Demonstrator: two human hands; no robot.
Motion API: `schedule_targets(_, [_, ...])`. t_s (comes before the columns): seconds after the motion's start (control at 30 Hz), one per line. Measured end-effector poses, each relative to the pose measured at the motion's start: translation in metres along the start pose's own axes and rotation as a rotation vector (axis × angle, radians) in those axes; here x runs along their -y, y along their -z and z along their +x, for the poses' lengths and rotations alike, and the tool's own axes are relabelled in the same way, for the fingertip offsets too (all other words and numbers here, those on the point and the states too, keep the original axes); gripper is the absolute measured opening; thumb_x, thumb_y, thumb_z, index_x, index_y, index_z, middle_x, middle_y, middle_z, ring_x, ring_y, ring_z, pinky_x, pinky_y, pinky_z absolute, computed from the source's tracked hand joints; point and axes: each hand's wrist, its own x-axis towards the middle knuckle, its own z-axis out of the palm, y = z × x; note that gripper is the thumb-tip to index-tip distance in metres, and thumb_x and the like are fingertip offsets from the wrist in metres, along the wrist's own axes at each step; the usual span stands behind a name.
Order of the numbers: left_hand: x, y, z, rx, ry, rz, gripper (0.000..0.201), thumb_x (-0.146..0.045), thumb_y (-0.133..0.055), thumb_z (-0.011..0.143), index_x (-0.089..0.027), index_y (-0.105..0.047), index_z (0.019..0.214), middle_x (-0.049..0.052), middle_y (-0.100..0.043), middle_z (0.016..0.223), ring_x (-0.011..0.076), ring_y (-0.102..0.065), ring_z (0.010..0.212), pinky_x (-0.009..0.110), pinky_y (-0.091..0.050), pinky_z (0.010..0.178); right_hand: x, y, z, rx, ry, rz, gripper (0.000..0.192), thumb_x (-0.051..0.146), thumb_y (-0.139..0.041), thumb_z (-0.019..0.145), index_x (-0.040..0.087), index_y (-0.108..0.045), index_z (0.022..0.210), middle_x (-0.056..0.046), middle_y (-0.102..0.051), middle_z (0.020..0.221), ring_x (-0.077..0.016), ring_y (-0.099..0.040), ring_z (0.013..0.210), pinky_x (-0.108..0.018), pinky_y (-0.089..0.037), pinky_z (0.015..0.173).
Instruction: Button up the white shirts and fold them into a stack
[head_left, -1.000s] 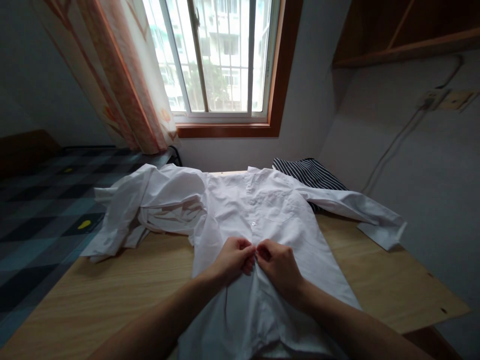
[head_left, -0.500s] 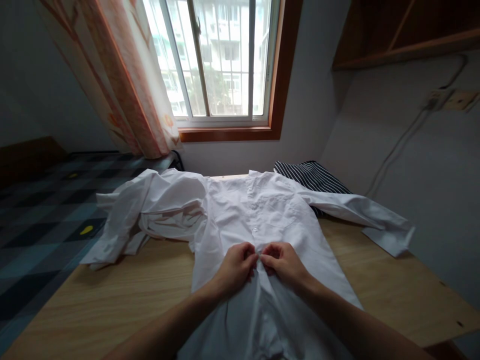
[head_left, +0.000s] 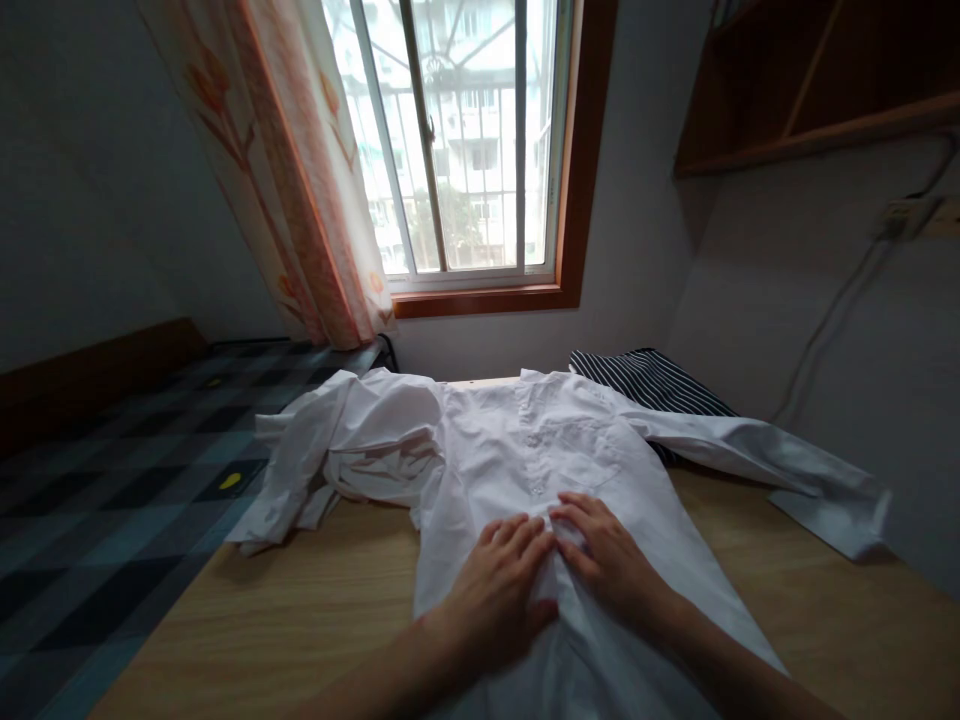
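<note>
A white long-sleeved shirt lies front up on the wooden table, its collar end toward the window and one sleeve out to each side. My left hand rests on the shirt front beside the button strip, palm down with fingers stretched out. Just right of the strip, my right hand lies on the cloth too, its fingers extended. The fingertips of both hands almost meet at the strip. Buttons show above them; the strip beneath the hands is hidden.
Black-and-white striped cloth lies at the table's far right, partly under the shirt. More white cloth is bunched by the left sleeve. A checked bed adjoins on the left. A window with a curtain is ahead; a shelf hangs at right.
Both hands have gone from pinching the shirt's button strip to lying with fingers spread on the front. The view has tilted up and shifted left; the shirt stays in place on the table.
</note>
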Motion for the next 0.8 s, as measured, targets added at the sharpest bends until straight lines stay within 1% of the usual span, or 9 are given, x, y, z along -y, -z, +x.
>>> schedule_targets(0.1, [-0.003,-0.006,-0.018,0.17,-0.085,0.046,0.084,-0.048,-0.065,0.08,-0.029,-0.023,0.151,0.012,-0.021,0.157,0.0406,-0.019,0.142,0.065,-0.018,0.111,-0.009,-0.005,-0.011,0.167,0.092,-0.19,0.047,0.027,-0.045,0.091,0.024,-0.05,0.137,-0.007,-0.041,0.149,-0.0269,-0.031,0.14,-0.05,-0.023,0.115])
schedule_targets(0.23, [0.001,-0.007,-0.032,0.265,-0.194,0.083,0.084,-0.055,-0.066,0.079,-0.042,-0.022,0.149,0.012,-0.015,0.158,0.0493,-0.013,0.14,0.079,-0.016,0.099,-0.022,-0.001,-0.024,0.27,0.156,-0.29,0.054,0.043,-0.039,0.096,0.032,-0.03,0.149,-0.005,-0.024,0.157,-0.0283,-0.021,0.144,-0.055,-0.018,0.116])
schedule_targets(0.43, [0.025,-0.023,-0.047,0.174,-0.205,0.198,0.07,-0.043,-0.059,0.088,-0.047,-0.022,0.147,0.011,-0.023,0.156,0.0502,-0.024,0.137,0.079,-0.028,0.093,-0.031,0.015,-0.044,0.329,0.178,-0.279,0.065,0.056,-0.041,0.093,0.036,-0.021,0.151,-0.007,-0.018,0.157,-0.0345,-0.016,0.144,-0.063,-0.014,0.113])
schedule_targets(0.53, [0.029,-0.021,-0.058,0.145,-0.279,0.221,0.056,-0.041,-0.054,0.092,-0.049,-0.032,0.144,0.007,-0.031,0.154,0.0436,-0.035,0.135,0.069,-0.033,0.1,-0.026,0.029,-0.057,0.414,0.223,-0.212,0.072,0.06,-0.049,0.087,0.033,-0.026,0.15,-0.01,-0.021,0.156,-0.0391,-0.02,0.142,-0.066,-0.016,0.111])
schedule_targets(0.6, [0.028,-0.003,-0.062,0.195,-0.37,0.175,0.047,-0.039,-0.052,0.093,-0.047,-0.043,0.139,0.002,-0.039,0.15,0.036,-0.043,0.132,0.056,-0.038,0.104,-0.023,0.044,-0.058,0.464,0.217,-0.152,0.069,0.059,-0.056,0.083,0.03,-0.041,0.144,-0.012,-0.034,0.152,-0.0386,-0.031,0.139,-0.059,-0.026,0.111])
schedule_targets(0.67, [0.028,0.027,-0.055,0.298,-0.423,0.078,0.046,-0.039,-0.056,0.091,-0.042,-0.048,0.136,0.001,-0.05,0.142,0.0284,-0.052,0.124,0.041,-0.043,0.102,-0.024,0.062,-0.044,0.439,0.141,-0.101,0.056,0.055,-0.057,0.084,0.026,-0.058,0.131,-0.013,-0.052,0.139,-0.0334,-0.048,0.128,-0.048,-0.038,0.106])
schedule_targets(0.73, [0.036,0.063,-0.03,0.359,-0.38,-0.033,0.056,-0.043,-0.065,0.084,-0.036,-0.049,0.137,0.001,-0.061,0.129,0.022,-0.061,0.112,0.03,-0.047,0.094,-0.031,0.079,-0.009,0.294,0.051,-0.083,0.044,0.05,-0.055,0.086,0.023,-0.065,0.119,-0.011,-0.064,0.124,-0.028,-0.058,0.116,-0.041,-0.044,0.1])
schedule_targets(0.77, [0.044,0.079,-0.012,0.34,-0.312,-0.058,0.06,-0.046,-0.067,0.081,-0.033,-0.05,0.137,0.001,-0.063,0.126,0.0207,-0.062,0.109,0.028,-0.047,0.093,-0.036,0.086,0.015,0.184,0.033,-0.092,0.041,0.048,-0.055,0.086,0.022,-0.065,0.117,-0.011,-0.064,0.122,-0.0272,-0.058,0.115,-0.04,-0.044,0.1])
schedule_targets(0.8, [0.055,0.092,0.011,0.225,-0.192,-0.026,0.056,-0.046,-0.067,0.081,-0.031,-0.054,0.133,0.003,-0.063,0.126,0.0214,-0.062,0.109,0.029,-0.046,0.094,-0.043,0.092,0.042,0.07,0.031,-0.12,0.04,0.044,-0.057,0.085,0.02,-0.064,0.116,-0.011,-0.065,0.121,-0.0267,-0.058,0.115,-0.04,-0.044,0.1])
